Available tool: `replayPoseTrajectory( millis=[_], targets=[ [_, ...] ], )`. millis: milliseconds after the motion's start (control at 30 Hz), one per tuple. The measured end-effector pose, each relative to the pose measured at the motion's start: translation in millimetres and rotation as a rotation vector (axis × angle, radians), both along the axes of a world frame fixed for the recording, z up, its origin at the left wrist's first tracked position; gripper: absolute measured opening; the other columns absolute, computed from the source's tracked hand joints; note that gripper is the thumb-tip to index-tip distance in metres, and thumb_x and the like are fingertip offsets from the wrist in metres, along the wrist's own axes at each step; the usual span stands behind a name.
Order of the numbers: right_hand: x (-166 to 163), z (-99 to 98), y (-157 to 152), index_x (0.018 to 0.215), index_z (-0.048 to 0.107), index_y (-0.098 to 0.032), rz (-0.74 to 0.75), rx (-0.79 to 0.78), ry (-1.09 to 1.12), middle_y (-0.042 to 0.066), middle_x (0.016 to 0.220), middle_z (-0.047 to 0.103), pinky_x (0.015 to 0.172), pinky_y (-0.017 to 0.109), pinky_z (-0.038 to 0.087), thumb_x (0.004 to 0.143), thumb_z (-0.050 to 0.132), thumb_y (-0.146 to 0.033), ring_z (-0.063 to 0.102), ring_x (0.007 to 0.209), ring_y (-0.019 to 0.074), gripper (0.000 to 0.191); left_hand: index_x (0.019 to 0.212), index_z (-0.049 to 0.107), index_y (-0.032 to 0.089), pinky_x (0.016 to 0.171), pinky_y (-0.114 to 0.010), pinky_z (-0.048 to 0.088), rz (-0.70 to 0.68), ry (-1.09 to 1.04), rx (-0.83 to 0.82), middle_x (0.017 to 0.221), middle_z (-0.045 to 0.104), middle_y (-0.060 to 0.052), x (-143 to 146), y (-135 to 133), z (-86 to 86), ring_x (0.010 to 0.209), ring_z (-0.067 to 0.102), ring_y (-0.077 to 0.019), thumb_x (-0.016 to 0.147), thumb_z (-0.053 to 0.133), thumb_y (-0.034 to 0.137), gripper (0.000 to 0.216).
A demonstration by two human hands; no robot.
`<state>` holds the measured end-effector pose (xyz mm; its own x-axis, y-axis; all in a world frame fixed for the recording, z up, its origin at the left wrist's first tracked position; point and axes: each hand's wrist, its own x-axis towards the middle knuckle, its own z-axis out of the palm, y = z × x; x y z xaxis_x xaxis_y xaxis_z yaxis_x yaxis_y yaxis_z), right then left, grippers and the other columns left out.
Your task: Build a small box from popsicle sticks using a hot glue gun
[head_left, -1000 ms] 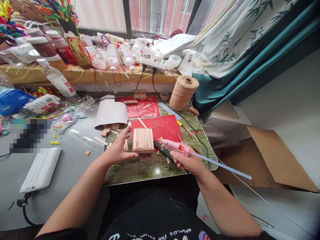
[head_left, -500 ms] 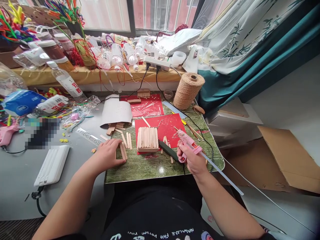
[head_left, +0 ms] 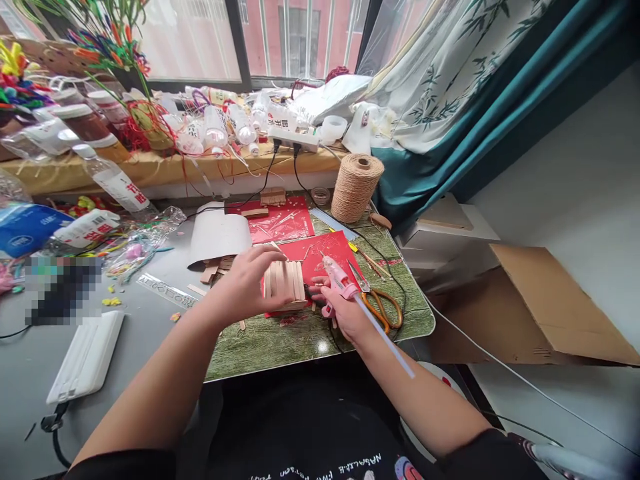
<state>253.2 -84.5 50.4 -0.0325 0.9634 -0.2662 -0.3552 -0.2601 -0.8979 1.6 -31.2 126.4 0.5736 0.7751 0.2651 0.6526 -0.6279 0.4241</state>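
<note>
A small block built of wooden craft sticks (head_left: 284, 279) sits on the red sheet, with sticks laid side by side across its top. My left hand (head_left: 250, 283) hovers over its left side, thumb and fingers apart; whether it touches the sticks I cannot tell. To the right, my right hand (head_left: 345, 310) is closed around a pink hot glue gun (head_left: 340, 279), its nozzle tilted up and away from me. A long glue stick (head_left: 387, 339) trails out of the gun's back. Some fingers of that hand reach toward the block's right side.
Orange-handled scissors (head_left: 385, 308) lie right of the glue gun. Behind stand a twine spool (head_left: 357, 188) and a curled white sheet (head_left: 220, 233) with loose sticks by it. Black cords cross the green tabletop (head_left: 260, 350). A white power bank (head_left: 89, 357) lies at left.
My left hand has left the loose sticks and moved right, over the stick block. My right hand has brought the glue gun left, closer to the block, uncovering the scissors. The view has shifted.
</note>
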Motion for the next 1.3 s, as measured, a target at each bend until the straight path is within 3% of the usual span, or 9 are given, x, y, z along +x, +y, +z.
replayPoseTrajectory(
  millis=[167,367,567,767,1000,1300],
  targets=[
    [-18.3,2.5,8.6,0.098,0.064,-0.019,0.006,-0.008,0.148,0.010,0.103,0.079,0.053,0.023,0.041,0.078,0.083,-0.046,0.075,0.084,0.0215,0.038,0.131,0.064,0.024,0.116,-0.058,0.042,-0.093,0.145,-0.071,0.135,0.065,-0.012,40.0,21.6,-1.4,0.130,0.059,-0.0371,0.076,0.083,0.059,0.067],
    [-19.3,-1.8,9.3,0.090,0.057,-0.022,0.026,0.015,0.209,0.008,0.108,0.077,0.047,0.023,0.036,0.081,0.082,-0.043,0.073,0.071,0.0177,0.034,0.129,0.065,0.023,0.111,-0.059,0.043,-0.106,0.228,-0.092,0.131,0.067,-0.013,36.8,28.6,-6.2,0.126,0.059,-0.0386,0.075,0.082,0.068,0.072],
    [-19.5,-7.0,9.8,0.093,0.060,-0.023,0.001,-0.008,0.156,0.002,0.091,0.071,0.049,0.024,0.035,0.079,0.085,-0.045,0.065,0.065,0.0139,0.037,0.142,0.058,0.027,0.119,-0.061,0.039,-0.063,0.157,-0.086,0.154,0.054,-0.015,31.5,22.5,-10.9,0.141,0.052,-0.0404,0.079,0.081,0.067,0.078],
    [-25.4,-11.3,15.6,0.096,0.059,-0.022,0.022,0.018,0.165,0.003,0.100,0.072,0.052,0.023,0.039,0.077,0.088,-0.045,0.062,0.067,0.0119,0.041,0.140,0.058,0.025,0.113,-0.057,0.048,0.011,0.121,-0.126,0.141,0.064,-0.013,32.0,16.8,-17.4,0.135,0.058,-0.0373,0.090,0.073,0.056,0.061],
    [-39.5,-15.5,28.6,0.094,0.065,-0.020,-0.074,-0.078,0.115,-0.002,0.078,0.068,0.049,0.023,0.038,0.067,0.093,-0.048,0.055,0.058,0.0108,0.048,0.142,0.057,0.027,0.112,-0.054,0.052,0.091,0.028,-0.220,0.138,0.067,-0.011,33.0,16.0,-26.0,0.133,0.062,-0.0359,0.087,0.074,0.051,0.062],
    [-42.2,-14.1,29.5,0.088,0.066,-0.020,-0.110,-0.086,0.054,-0.004,0.068,0.061,0.047,0.024,0.034,0.069,0.091,-0.046,0.050,0.055,0.0109,0.040,0.142,0.057,0.023,0.111,-0.055,0.053,0.159,-0.001,-0.291,0.140,0.067,-0.013,33.7,16.8,-29.3,0.132,0.063,-0.0368,0.088,0.074,0.056,0.066]
  ],
)
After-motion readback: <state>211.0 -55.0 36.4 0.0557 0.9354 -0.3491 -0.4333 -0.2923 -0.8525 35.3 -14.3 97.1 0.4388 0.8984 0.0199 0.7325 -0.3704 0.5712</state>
